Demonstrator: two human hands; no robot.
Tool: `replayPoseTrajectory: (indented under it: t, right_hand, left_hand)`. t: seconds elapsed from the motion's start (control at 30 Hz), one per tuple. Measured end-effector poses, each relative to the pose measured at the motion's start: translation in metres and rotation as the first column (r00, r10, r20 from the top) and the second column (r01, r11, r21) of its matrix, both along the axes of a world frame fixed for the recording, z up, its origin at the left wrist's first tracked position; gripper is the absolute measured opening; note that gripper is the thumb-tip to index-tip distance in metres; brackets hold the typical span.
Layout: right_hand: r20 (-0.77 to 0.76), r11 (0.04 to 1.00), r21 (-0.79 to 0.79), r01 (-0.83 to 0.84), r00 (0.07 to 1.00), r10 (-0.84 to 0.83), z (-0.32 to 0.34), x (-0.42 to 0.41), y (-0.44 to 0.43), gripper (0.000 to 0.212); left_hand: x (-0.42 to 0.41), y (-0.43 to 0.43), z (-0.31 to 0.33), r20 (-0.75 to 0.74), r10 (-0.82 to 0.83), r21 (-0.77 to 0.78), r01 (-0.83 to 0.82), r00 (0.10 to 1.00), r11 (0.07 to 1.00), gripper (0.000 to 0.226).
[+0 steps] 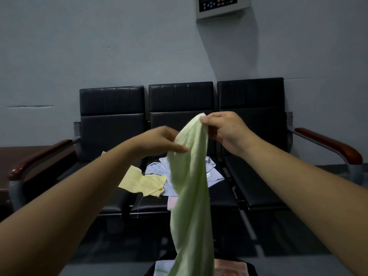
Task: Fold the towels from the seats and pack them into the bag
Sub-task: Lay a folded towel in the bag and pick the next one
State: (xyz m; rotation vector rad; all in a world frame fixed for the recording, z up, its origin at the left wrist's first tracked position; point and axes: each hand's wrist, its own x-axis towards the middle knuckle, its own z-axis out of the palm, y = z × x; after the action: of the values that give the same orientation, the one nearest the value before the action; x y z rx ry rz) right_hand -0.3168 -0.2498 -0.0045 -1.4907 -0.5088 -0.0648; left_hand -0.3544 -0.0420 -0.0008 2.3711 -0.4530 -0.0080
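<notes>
1. Right hand pinches the top corner of the pale green terry towel, thumb and fingertips closed on the cloth. Left hand pinches the same towel's edge slightly lower, thumb on the near face.
2. The green towel is in the air. It hangs from both hands in one long, twisted drape past the seat front to the bottom of view, with its tail over the bag.
3. Handling, my read: light, fully limp, not fragile. The terry pile should grip well, so slip is unlikely. It holds no shape, so take two corners of one short edge and spread them to open it flat. The left hand probably needs to run along the hem to find the next corner.
4. On the middle seat of the black padded three-seat bench: a crumpled pale yellow towel, touching a pale blue towel. A pink towel peeks out at the seat front, partly behind the drape.
5. Dark bag sits at the bottom edge, mostly cut off. Folded cloth shows inside.
6. In the way: the hanging tail could drag over the bag's contents. The reddish wooden armrests are well apart, so no issue.
</notes>
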Motion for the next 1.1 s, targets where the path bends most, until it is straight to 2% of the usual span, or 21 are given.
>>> replayPoseTrajectory:
  t: [0.07,0.13,0.23,0.3,0.37,0.43,0.5,0.53,0.57,0.6,0.63,0.67,0.7,0.77,0.83,0.87,0.93,1.03,1.1]
  right_hand:
    - [-0.078,0.988,0.141,0.064,0.996,-0.053,0.002,0.003,-0.008,0.017]
    - [-0.148,0.97,0.197,0.139,0.983,-0.111,0.0,0.009,-0.018,0.01]
    - [-0.19,0.967,0.061,0.248,0.954,-0.232,-0.01,0.015,-0.029,0.011]
    - [-0.172,0.955,-0.012,0.295,0.941,-0.292,-0.015,0.015,-0.031,0.011]
    - [-0.115,0.945,0.01,0.326,0.939,-0.323,-0.007,0.015,-0.029,0.012]
    - [-0.085,0.94,0.21,0.269,0.963,-0.257,0.015,0.015,-0.027,0.015]
    - [-0.063,0.874,0.475,0.101,0.995,-0.081,0.04,0.014,-0.031,0.014]
    - [-0.049,0.835,0.55,0.018,0.999,0.01,0.048,0.014,-0.033,0.014]
    - [-0.044,0.851,0.525,-0.005,0.999,0.032,0.05,0.016,-0.035,0.016]
    - [-0.047,0.926,0.372,0.065,0.998,-0.051,0.045,0.019,-0.036,0.017]
    - [-0.011,0.973,0.12,0.199,0.98,-0.199,0.036,0.022,-0.037,0.019]
    - [0.059,0.941,-0.096,0.326,0.945,-0.321,0.025,0.026,-0.038,0.021]
    - [0.113,0.896,-0.201,0.396,0.918,-0.38,0.016,0.03,-0.039,0.022]
    - [0.133,0.893,-0.194,0.407,0.913,-0.387,0.002,0.036,-0.038,0.021]
    - [0.109,0.923,-0.082,0.377,0.924,-0.368,-0.002,0.04,-0.037,0.014]
    - [0.069,0.938,-0.007,0.346,0.936,-0.345,-0.001,0.041,-0.036,0.006]
    - [-0.046,0.957,0.115,0.268,0.963,-0.264,0.004,0.039,-0.034,0.014]
    - [-0.194,0.968,0.156,0.199,0.967,-0.167,0.01,0.034,-0.032,0.014]
    - [-0.197,0.975,0.18,0.13,0.976,-0.093,0.011,0.031,-0.031,0.014]
  left_hand:
    - [0.003,0.01,-0.008,-0.054,0.026,0.005,-0.026,0.998,1.0,0.013]
    - [0.007,0.02,-0.013,-0.086,0.056,-0.114,-0.066,0.995,0.991,0.028]
    - [0.012,0.026,-0.014,-0.036,0.123,-0.241,-0.128,0.992,0.962,0.046]
    - [0.014,0.019,-0.009,0.065,0.198,-0.256,-0.175,0.978,0.951,0.041]
    - [0.016,0.011,0.005,0.181,0.245,-0.308,-0.181,0.952,0.934,0.031]
    - [0.015,0.005,0.03,0.255,0.236,-0.482,-0.088,0.938,0.872,0.029]
    - [0.009,0.002,0.056,0.242,0.141,-0.668,0.06,0.96,0.742,0.023]
    - [0.008,0.002,0.064,0.234,0.092,-0.698,0.101,0.968,0.709,0.02]
    - [0.007,0.0,0.067,0.225,0.084,-0.663,0.089,0.971,0.743,0.019]
    - [0.008,-0.001,0.064,0.217,0.131,-0.565,0.015,0.967,0.825,0.019]
    - [0.01,-0.001,0.058,0.219,0.201,-0.456,-0.082,0.955,0.886,0.02]
    - [0.012,0.0,0.05,0.227,0.269,-0.393,-0.165,0.936,0.905,0.019]
    - [0.014,0.002,0.043,0.217,0.318,-0.397,-0.214,0.923,0.892,0.015]
    - [0.016,0.004,0.029,0.212,0.35,-0.437,-0.232,0.912,0.869,0.009]
    - [0.014,0.0,0.024,0.244,0.356,-0.448,-0.22,0.902,0.866,0.005]
    - [0.015,-0.002,0.024,0.248,0.356,-0.464,-0.212,0.901,0.86,0.003]
    - [0.016,-0.006,0.025,0.246,0.358,-0.493,-0.202,0.901,0.847,0.003]
    - [0.017,-0.005,0.026,0.273,0.357,-0.482,-0.194,0.894,0.854,0.007]
    - [0.016,-0.008,0.023,0.269,0.342,-0.459,-0.192,0.9,0.867,0.008]
